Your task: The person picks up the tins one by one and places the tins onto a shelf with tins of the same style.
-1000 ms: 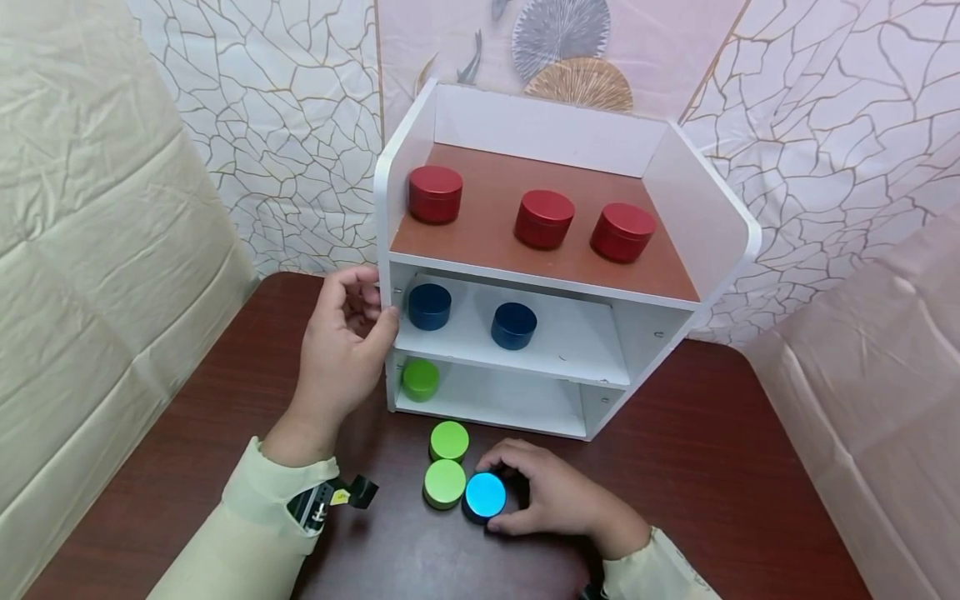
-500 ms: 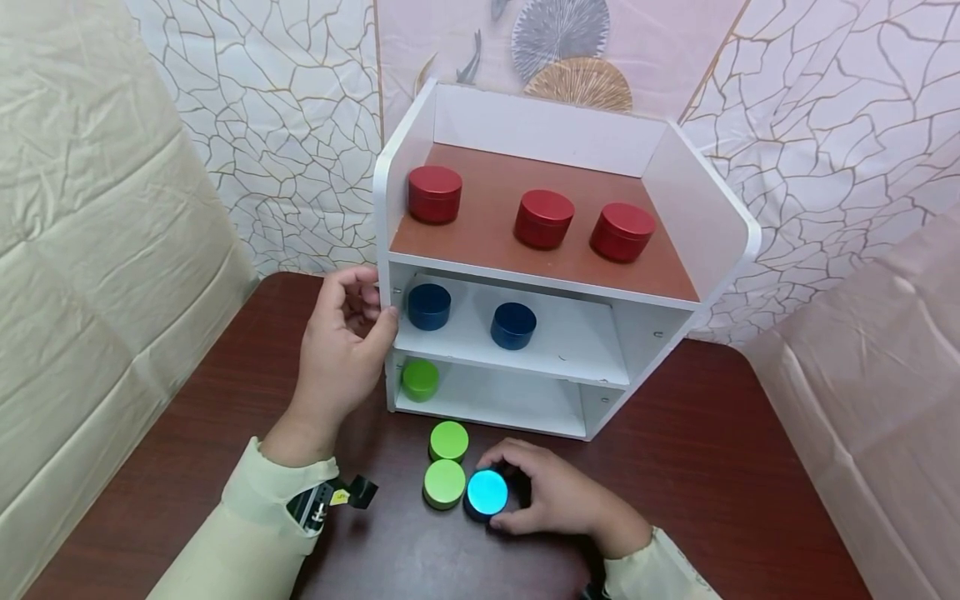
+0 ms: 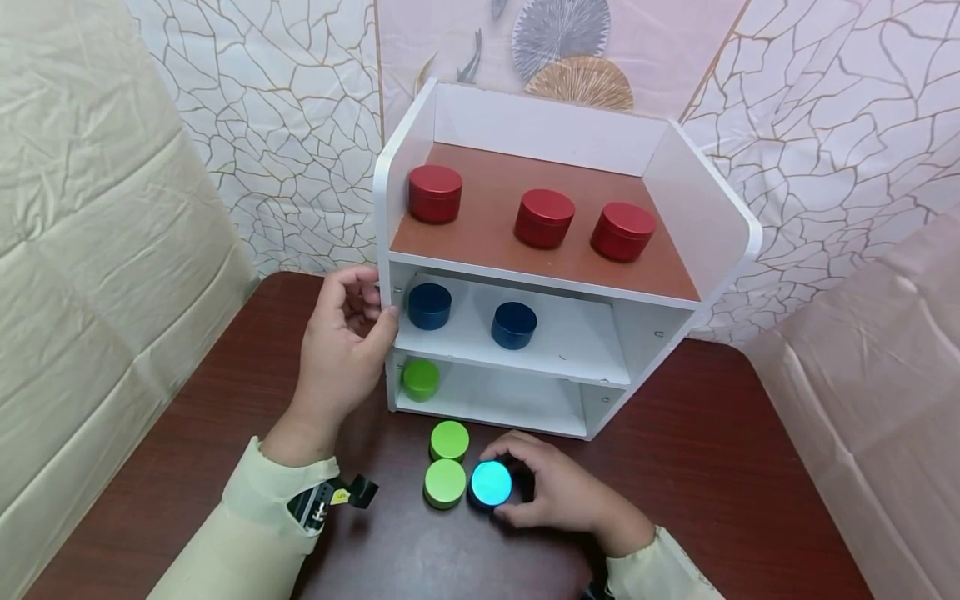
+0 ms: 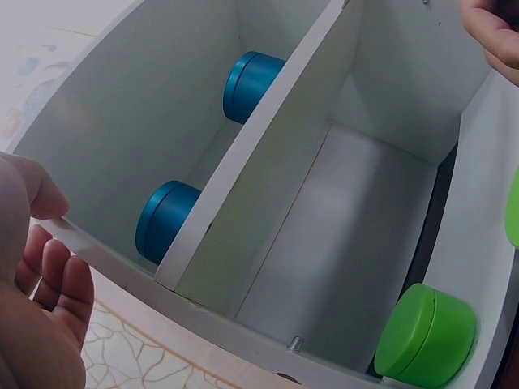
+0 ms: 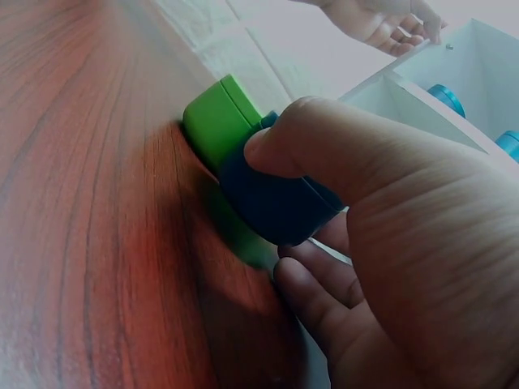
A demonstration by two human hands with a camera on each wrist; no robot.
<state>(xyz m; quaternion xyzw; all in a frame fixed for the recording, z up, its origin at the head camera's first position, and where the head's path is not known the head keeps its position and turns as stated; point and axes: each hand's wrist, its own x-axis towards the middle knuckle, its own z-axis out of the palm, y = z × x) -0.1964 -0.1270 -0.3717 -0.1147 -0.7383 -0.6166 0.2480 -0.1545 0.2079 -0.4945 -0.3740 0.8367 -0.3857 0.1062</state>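
Observation:
In the head view, my left hand holds the left side panel of a white shelf unit, thumb at its front edge and fingers outside. With thumb and fingers, my right hand pinches a round blue tin by its sides, in front of the unit. The right wrist view shows this blue tin seemingly just off the tabletop. Left of it are two lime-green tins, a nearer one and a farther one. Another green tin sits at the left of the bottom shelf.
Two dark blue tins, a left one and a right one, stand on the middle shelf. Three red tins stand on the brown top. The dark wooden table carries everything, with patterned cloth behind and at both sides.
My right hand has shifted the blue tin slightly right and away from me, leaving a small gap beside the nearer green tin. The left hand has stayed in place.

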